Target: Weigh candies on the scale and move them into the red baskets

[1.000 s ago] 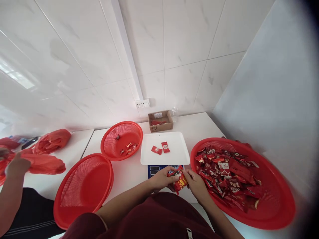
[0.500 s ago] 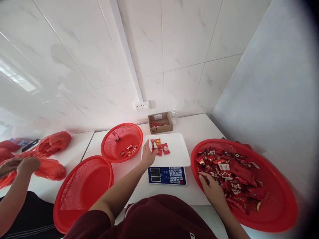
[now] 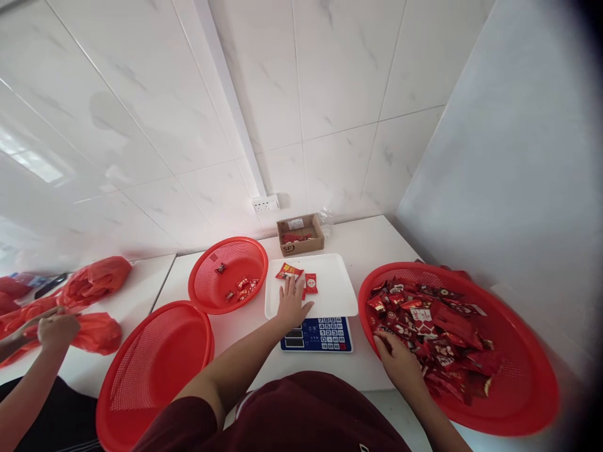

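My left hand (image 3: 291, 307) lies over the white weighing tray (image 3: 334, 298) of a digital scale (image 3: 325, 334), palm down with fingers stretched out. Its fingertips touch small red wrapped snack packets (image 3: 288, 270) and partly cover them. Another red packet (image 3: 311, 282) lies just right of the fingers. On the right, my right hand (image 3: 396, 358) is at the near left rim of a big red basket (image 3: 522, 376), fingers curled over the edge. Many red snack packets (image 3: 424, 320) are heaped in this basket, close to the fingertips.
Left of the scale stand a red basket (image 3: 200, 276) with several packets and another red basket (image 3: 155, 370). A cardboard box (image 3: 304, 247) holding red packets sits by the wall. At far left, a co-worker's hands (image 3: 56, 329) handle red plastic bags (image 3: 97, 333).
My left hand has moved down and slightly right onto the packets, shifting one packet leftward on the tray. My right hand stays at the basket rim. The view has shifted slightly.
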Demonstrator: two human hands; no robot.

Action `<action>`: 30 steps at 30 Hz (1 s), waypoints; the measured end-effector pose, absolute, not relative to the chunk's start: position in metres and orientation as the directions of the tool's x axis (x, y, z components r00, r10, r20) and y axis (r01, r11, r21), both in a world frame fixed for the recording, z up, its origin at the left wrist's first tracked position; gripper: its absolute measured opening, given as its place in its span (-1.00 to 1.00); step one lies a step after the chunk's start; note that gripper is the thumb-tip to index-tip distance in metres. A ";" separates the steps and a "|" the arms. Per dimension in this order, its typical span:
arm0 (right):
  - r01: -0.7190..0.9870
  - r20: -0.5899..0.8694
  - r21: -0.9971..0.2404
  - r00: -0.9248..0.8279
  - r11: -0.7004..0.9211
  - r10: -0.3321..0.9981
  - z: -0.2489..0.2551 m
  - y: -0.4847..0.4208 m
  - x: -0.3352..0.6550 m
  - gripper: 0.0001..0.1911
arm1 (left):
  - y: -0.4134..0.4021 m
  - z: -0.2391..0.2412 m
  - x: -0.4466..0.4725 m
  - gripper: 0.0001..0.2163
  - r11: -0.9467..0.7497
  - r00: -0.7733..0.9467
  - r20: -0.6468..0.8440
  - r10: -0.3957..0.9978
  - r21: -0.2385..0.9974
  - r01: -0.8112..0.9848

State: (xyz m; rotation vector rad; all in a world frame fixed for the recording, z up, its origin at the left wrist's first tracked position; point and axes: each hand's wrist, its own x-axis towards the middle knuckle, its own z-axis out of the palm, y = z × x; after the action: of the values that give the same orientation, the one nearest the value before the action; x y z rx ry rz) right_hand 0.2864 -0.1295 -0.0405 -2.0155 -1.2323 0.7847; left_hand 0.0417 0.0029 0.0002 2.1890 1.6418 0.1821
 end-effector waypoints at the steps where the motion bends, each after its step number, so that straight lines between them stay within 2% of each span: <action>1: 0.529 -0.154 -0.773 0.379 -0.350 0.913 -0.041 -0.129 0.287 -0.64 | 0.009 0.001 0.044 -0.31 -0.224 0.290 -0.131 0.948 0.373 0.900; 3: 0.526 -0.147 -0.778 0.380 -0.344 0.913 -0.043 -0.129 0.286 -0.64 | 0.022 0.002 0.047 -0.28 -0.218 0.289 -0.158 0.944 0.358 0.908; 6: 0.514 -0.149 -0.788 0.373 -0.338 0.916 -0.043 -0.128 0.285 -0.63 | 0.033 0.003 0.047 -0.37 -0.269 0.356 -0.213 0.910 0.351 0.897; 11: 0.567 -0.131 -0.754 0.367 -0.333 0.921 -0.040 -0.127 0.302 -0.63 | 0.026 -0.003 0.040 -0.53 -0.385 0.456 -0.146 0.878 0.351 0.853; 13: 0.624 -0.110 -0.690 0.412 -0.367 0.905 -0.039 -0.130 0.322 -0.60 | 0.017 -0.005 0.035 -0.52 -0.407 0.474 -0.103 0.875 0.373 0.833; 15: 0.663 -0.136 -0.585 0.489 -0.468 0.862 -0.041 -0.135 0.345 -0.53 | 0.005 -0.007 0.031 -0.52 -0.410 0.469 -0.055 0.881 0.403 0.818; 18: 0.665 -0.296 -0.360 0.584 -0.655 0.756 -0.048 -0.144 0.373 -0.32 | -0.015 -0.009 0.026 -0.53 -0.411 0.461 -0.001 0.887 0.450 0.793; 20: 0.652 -0.391 -0.293 0.585 -0.699 0.710 -0.056 -0.147 0.380 -0.19 | -0.028 -0.011 0.024 -0.54 -0.418 0.465 0.023 0.885 0.479 0.772; 25: 0.608 -0.453 -0.382 0.532 -0.695 0.715 -0.073 -0.146 0.375 -0.04 | -0.050 -0.019 0.021 -0.60 -0.449 0.493 0.064 0.868 0.528 0.721; 27: 0.540 -0.433 -0.479 0.540 -0.692 0.721 -0.075 -0.144 0.376 -0.01 | -0.053 -0.021 0.021 -0.61 -0.446 0.491 0.069 0.868 0.544 0.711; 30: 0.396 -0.396 -0.657 0.542 -0.641 0.741 -0.073 -0.144 0.383 -0.16 | -0.055 -0.023 0.020 -0.60 -0.438 0.485 0.073 0.872 0.559 0.704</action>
State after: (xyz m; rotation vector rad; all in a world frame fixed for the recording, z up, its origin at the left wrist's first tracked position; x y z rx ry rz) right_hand 0.3828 -0.1442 -0.0730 -2.2817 -0.9192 0.9194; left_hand 0.0203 -0.0550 -0.0231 2.2749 1.3040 0.4898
